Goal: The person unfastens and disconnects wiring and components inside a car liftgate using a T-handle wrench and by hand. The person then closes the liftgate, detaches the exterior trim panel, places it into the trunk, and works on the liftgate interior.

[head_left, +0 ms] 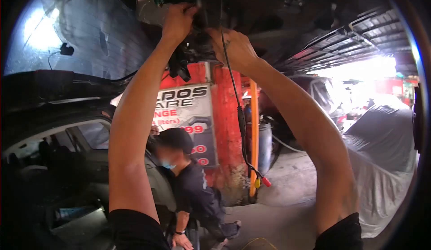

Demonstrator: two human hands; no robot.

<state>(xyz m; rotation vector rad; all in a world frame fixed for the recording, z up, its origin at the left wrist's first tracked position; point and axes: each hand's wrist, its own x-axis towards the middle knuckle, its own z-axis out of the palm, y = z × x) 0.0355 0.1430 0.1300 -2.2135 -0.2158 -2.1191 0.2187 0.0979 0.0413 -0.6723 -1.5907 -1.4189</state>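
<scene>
Both of my arms reach up to the dark underside of a raised panel [265, 7], which looks like a car's tailgate. My left hand [178, 22] has its fingers curled in beside a greyish bracket-like part [148, 7]; what they grip is too dark to make out. My right hand [235, 48] is bent around the edge of a dark fitting [199, 48], its fingertips hidden in shadow. A thin black cable [241, 119] hangs down past my right hand and ends in a red plug [266, 181] and a yellow plug [257, 183].
A person in a dark cap and shirt [193, 191] bends beside the car [58, 128] at left. Behind stand a printed sign [197, 110], a red wall [226, 115], an orange post [254, 137] and a blue drum [265, 146]. A covered vehicle [381, 160] is at right.
</scene>
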